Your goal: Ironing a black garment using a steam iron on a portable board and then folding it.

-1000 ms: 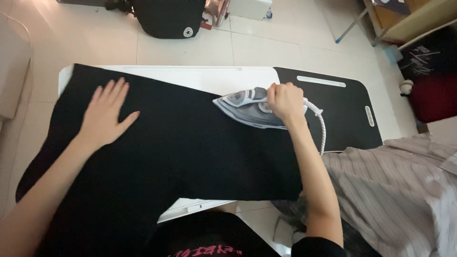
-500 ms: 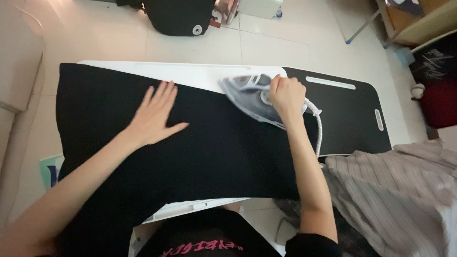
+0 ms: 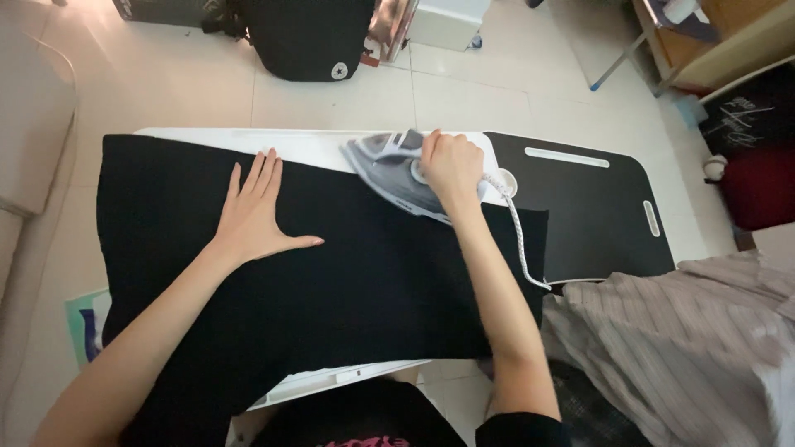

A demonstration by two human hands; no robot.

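A black cloth (image 3: 348, 273) lies spread over a white ironing board (image 3: 315, 142). My left hand (image 3: 255, 215) rests flat on the cloth, fingers spread, left of the middle. My right hand (image 3: 451, 165) grips the handle of a grey steam iron (image 3: 385, 170), which sits on the cloth's far edge with its tip pointing left. A white cord (image 3: 520, 240) trails from the iron's back toward the right.
A black end plate (image 3: 596, 215) with slots forms the board's right end. A striped grey garment (image 3: 687, 331) is heaped at the lower right. A black backpack (image 3: 302, 37) stands on the tiled floor beyond the board. A dark red case (image 3: 758, 178) sits at far right.
My right hand has slid the iron leftward along the cloth's far edge. My left hand first moved right across the cloth, then stayed flat near the middle left.
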